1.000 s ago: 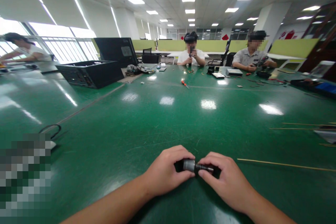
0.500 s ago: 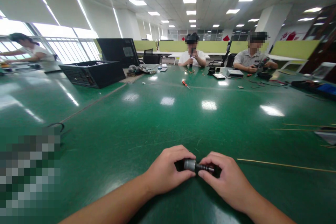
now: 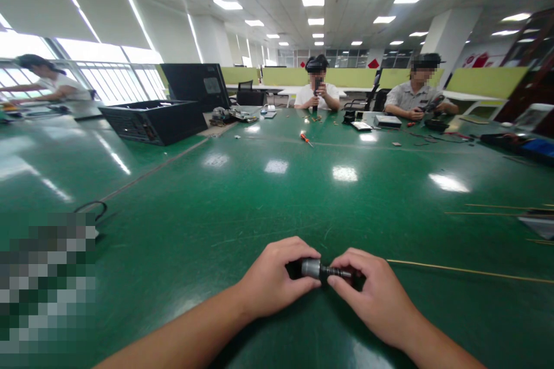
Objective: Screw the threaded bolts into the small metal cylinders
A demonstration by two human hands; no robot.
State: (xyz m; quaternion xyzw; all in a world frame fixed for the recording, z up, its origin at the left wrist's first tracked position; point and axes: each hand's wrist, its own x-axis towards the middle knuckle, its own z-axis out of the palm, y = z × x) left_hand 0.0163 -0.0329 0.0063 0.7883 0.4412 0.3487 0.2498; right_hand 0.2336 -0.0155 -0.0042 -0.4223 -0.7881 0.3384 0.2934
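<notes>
Low in the middle of the head view, a grey metal cylinder lies on its side with a thin, spring-like ribbed shaft pointing right. My left hand grips the cylinder, thumb below and fingers above; its left end is hidden in the palm. The thumb and fingers of my right hand close around the shaft, whose bright tip shows between them. A dark reddish piece inside the right hand is mostly hidden. Both hands are just over the green tabletop.
Thin wooden sticks lie to the right. An orange screwdriver rests farther off, and an open black computer case stands at back left. Blurred-out material is at near left. Three people sit around the table's far side.
The cylinder and shaft have shifted very slightly left and up in view, with both hands keeping nearly the same hold.
</notes>
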